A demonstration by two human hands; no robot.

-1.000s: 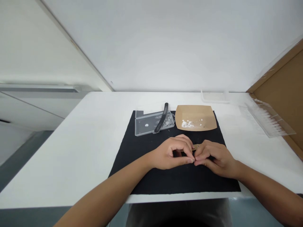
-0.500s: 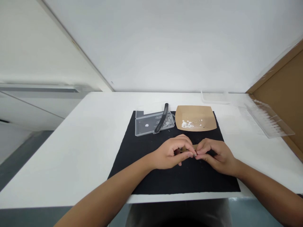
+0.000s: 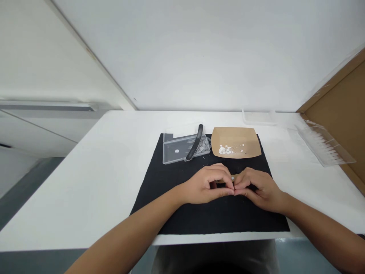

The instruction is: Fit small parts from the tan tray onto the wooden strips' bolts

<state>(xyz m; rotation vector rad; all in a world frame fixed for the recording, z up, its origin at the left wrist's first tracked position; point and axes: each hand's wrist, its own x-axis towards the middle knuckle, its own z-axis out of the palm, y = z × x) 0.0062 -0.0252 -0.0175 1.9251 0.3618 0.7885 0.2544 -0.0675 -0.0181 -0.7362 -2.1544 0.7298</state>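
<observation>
My left hand (image 3: 210, 184) and my right hand (image 3: 258, 187) meet fingertip to fingertip over the black mat (image 3: 222, 219). Both are closed in a pinch, and whatever small piece lies between the tips is too small to make out. Behind the fingers shows part of a tan piece (image 3: 234, 176) with a white dot on it; my hands cover the rest. Just beyond my hands sits a brown paper tray (image 3: 248, 139) with small white bits (image 3: 225, 150) in it. To its left is a clear plastic box (image 3: 172, 156) holding small clear pieces and one white disc (image 3: 176, 151).
A black curved bar (image 3: 195, 142) lies across the plastic box. At the back stands a clear shallow container (image 3: 259, 117). On the right, a clear rack (image 3: 325, 146) with rows of small parts leans near a brown cardboard panel (image 3: 339, 102). The white table (image 3: 85, 198) extends left.
My fingertips have come together, and the small shiny piece seen between them before is now hidden. A white dot on the tan piece behind them has come into view.
</observation>
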